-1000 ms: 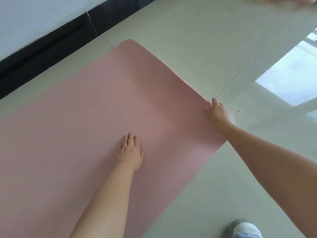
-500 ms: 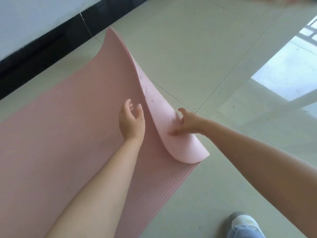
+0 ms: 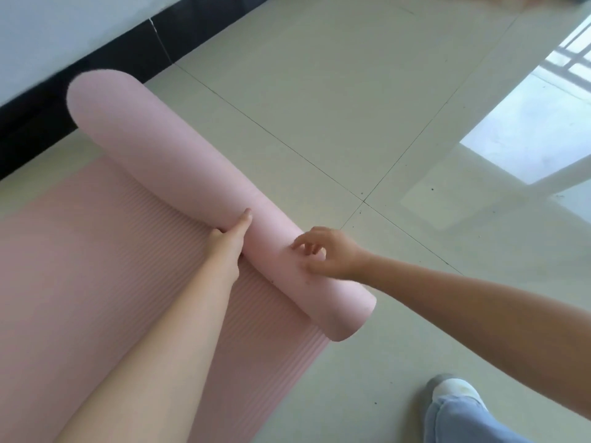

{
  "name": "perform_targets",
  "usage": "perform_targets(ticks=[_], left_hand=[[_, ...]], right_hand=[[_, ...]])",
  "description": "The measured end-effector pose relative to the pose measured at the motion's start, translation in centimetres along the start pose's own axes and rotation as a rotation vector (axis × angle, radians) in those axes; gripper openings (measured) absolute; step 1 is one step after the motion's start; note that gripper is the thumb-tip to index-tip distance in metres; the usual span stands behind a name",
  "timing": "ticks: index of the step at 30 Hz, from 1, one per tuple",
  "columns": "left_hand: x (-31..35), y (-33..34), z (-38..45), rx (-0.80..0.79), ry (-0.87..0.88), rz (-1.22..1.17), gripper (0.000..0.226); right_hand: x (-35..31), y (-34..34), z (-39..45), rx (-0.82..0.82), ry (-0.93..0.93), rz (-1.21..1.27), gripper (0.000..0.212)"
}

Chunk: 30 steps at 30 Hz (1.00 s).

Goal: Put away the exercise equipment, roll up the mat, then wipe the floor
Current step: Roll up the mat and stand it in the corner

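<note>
pink mat roll lies diagonally; left hand seemingly tucked under

The left hand's fingers hide beneath the mat's roll; the shoe is half covered.

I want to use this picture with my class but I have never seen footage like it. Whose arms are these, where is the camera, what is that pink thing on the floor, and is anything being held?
There is no machine here. The camera sits on a person's head and looks down, so the two bare arms are that person's own. On the tiled floor lies a pink exercise mat, its far end already curled into a roll. The left hand presses against the near side of the roll; the right hand rests on top near its end, fingers loosely bent. Neither hand clearly grips it. A shoe shows at lower right.
</note>
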State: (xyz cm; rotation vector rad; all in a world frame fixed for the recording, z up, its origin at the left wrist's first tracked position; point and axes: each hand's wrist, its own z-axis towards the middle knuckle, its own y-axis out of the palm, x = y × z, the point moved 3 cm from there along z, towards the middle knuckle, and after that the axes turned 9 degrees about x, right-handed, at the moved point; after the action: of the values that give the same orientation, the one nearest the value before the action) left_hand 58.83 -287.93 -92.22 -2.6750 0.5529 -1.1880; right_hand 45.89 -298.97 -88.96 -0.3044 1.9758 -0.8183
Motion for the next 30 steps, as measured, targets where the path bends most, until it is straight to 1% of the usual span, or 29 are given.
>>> perform_targets(ticks=[1, 3, 5, 6, 7, 9, 12, 14, 16, 18, 20, 21, 22, 23, 24, 25, 26, 27, 28, 29, 30], left_hand=[[-0.1, 0.0, 0.2, -0.015, -0.022, -0.085, 0.067], [-0.1, 0.0, 0.4, -0.044, -0.028, -0.233, 0.055], [-0.1, 0.1, 0.5, -0.063, -0.024, -0.336, 0.049], [-0.1, 0.3, 0.4, -0.085, -0.029, -0.375, 0.047], [-0.1, 0.4, 0.4, -0.124, -0.037, -0.412, 0.045], [-0.1, 0.7, 0.5, -0.217, -0.066, -0.478, 0.043], [-0.4, 0.3, 1.2, -0.302, -0.107, -0.556, 0.041], [-0.8, -0.3, 1.8, -0.332, -0.125, -0.546, 0.040], [-1.2, -1.0, 2.2, -0.363, -0.130, -0.447, 0.039], [-1.6, -1.7, 2.7, -0.343, -0.091, -0.269, 0.039], [-1.7, -2.6, 3.3, -0.202, 0.068, 0.025, 0.042], [-1.8, -3.1, 3.5, -0.089, 0.161, 0.175, 0.047], [-1.8, -3.6, 3.5, 0.023, 0.224, 0.310, 0.057], [-1.9, -4.1, 3.3, 0.117, 0.283, 0.418, 0.068], [-1.5, -4.8, 2.7, 0.192, 0.388, 0.520, 0.074], [-1.2, -5.3, 2.4, 0.253, 0.576, 0.624, 0.077], [-0.8, -5.6, 2.2, 0.299, 0.809, 0.723, 0.078], [-0.6, -5.7, 2.1, 0.318, 0.996, 0.788, 0.079], [-0.3, -5.9, 1.9, 0.272, 1.138, 0.869, 0.078], [0.0, -6.1, 1.6, 0.166, 1.158, 0.978, 0.076], [0.2, -6.5, 1.4, 0.089, 1.118, 1.075, 0.074]], right_hand=[[-0.1, -0.2, 0.4, 0.055, 0.053, 0.074, 0.038], [0.1, -0.2, 1.0, 0.142, 0.152, 0.095, 0.042], [0.5, 0.2, 1.2, 0.124, 0.270, 0.141, 0.055], [0.6, 0.5, 1.1, 0.085, 0.343, 0.204, 0.059], [0.7, 0.7, 0.9, 0.053, 0.397, 0.265, 0.059], [0.5, 0.8, 0.8, 0.021, 0.410, 0.265, 0.051], [-0.5, 1.2, 1.0, 0.030, 0.378, 0.134, 0.051], [-1.4, 1.7, 1.1, 0.060, 0.330, 0.058, 0.046], [-2.1, 2.4, 1.2, 0.105, 0.285, 0.042, 0.036], [-2.4, 3.0, 1.2, 0.125, 0.269, 0.038, 0.030], [-2.6, 3.3, 1.4, 0.126, 0.256, -0.001, 0.025], [-2.7, 3.4, 1.5, 0.122, 0.254, -0.015, 0.026], [-2.7, 3.6, 1.7, 0.105, 0.263, -0.018, 0.035], [-2.8, 3.8, 1.8, 0.073, 0.295, -0.014, 0.051], [-3.0, 4.1, 1.8, 0.033, 0.352, -0.019, 0.067], [-3.2, 4.5, 1.9, -0.004, 0.405, -0.046, 0.077], [-3.3, 5.0, 1.9, -0.032, 0.438, -0.095, 0.079], [-3.5, 5.5, 1.9, -0.046, 0.450, -0.159, 0.077], [-3.7, 6.0, 1.8, -0.047, 0.451, -0.225, 0.073], [-4.1, 6.3, 1.6, -0.043, 0.442, -0.277, 0.072], [-4.4, 6.7, 1.4, -0.040, 0.430, -0.305, 0.072]])
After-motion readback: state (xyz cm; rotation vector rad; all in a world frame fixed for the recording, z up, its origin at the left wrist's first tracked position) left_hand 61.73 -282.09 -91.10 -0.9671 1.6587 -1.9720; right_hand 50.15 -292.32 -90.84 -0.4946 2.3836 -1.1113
